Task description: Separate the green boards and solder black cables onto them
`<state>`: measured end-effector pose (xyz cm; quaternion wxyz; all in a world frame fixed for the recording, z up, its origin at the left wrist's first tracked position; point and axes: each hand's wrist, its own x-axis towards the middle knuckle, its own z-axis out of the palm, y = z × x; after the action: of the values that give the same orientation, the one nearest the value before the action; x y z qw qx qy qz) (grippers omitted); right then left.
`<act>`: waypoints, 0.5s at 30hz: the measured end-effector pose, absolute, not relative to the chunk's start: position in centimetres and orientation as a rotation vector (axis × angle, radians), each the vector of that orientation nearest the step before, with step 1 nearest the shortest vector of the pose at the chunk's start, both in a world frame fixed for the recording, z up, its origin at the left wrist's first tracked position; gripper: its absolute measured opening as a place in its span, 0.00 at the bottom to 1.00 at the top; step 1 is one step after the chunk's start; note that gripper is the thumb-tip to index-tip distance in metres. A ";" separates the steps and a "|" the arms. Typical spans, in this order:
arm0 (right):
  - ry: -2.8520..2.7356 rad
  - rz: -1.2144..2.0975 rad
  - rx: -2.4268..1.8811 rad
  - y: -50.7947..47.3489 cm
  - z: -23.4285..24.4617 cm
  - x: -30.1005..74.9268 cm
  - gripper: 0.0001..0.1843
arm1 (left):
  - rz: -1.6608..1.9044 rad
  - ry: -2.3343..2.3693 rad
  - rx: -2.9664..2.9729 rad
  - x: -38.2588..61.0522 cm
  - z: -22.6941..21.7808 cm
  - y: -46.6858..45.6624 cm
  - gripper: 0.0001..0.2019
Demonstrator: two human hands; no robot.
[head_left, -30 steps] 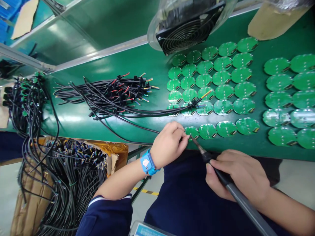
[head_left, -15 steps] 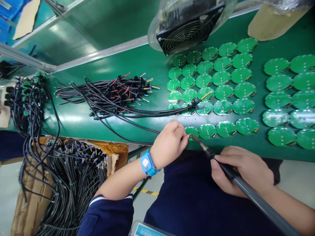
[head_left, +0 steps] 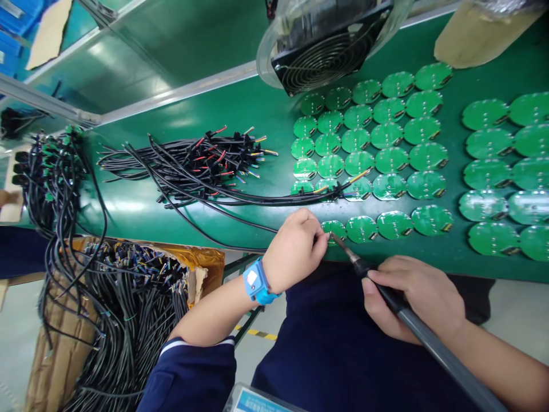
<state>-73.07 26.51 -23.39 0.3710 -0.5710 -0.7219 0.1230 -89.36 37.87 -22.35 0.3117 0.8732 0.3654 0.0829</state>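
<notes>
My left hand (head_left: 295, 246), wearing a blue wrist strap (head_left: 256, 281), is closed in a pinch at the near edge of the bench. A black cable (head_left: 257, 224) runs from the pile into its fingers; the gripped end is hidden. Just beyond the fingertips lies a round green circuit board (head_left: 333, 229), leftmost of the front row. In my right hand (head_left: 414, 300) is a soldering iron (head_left: 437, 346), held like a pen. Its metal tip slants down to the left and meets the board beside my left fingertips. Whether tip and wire touch is too small to tell.
Behind my hands lies a pile of black cables (head_left: 201, 166) with bared coloured ends. More boards (head_left: 390, 160) stand in rows to the right, under a fan (head_left: 334, 57). At left, wired cables (head_left: 64, 166) hang over the edge above a cardboard box (head_left: 60, 337) of cables.
My right hand and the soldering iron have shifted slightly left, the tip staying at the same board. My left hand keeps its pinch almost in place. The view has moved a little.
</notes>
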 end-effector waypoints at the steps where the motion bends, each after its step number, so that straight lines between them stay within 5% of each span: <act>1: -1.844 0.342 -1.472 26.5 -23.3 -73.0 0.03 | 0.210 0.968 2.298 -89.3 -22.3 37.9 0.06; 8: -1.906 0.425 -1.432 26.2 -22.5 -72.8 0.06 | 0.170 0.973 2.282 -89.1 -22.1 38.1 0.06; 15: -1.900 0.112 -1.320 25.5 -23.8 -73.9 0.10 | 0.159 0.976 2.297 -89.0 -22.0 38.0 0.07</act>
<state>-73.87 25.55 -23.79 0.4013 -0.5219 -0.7514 0.0444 -89.01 37.98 -22.02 0.3148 0.8718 0.3704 0.0604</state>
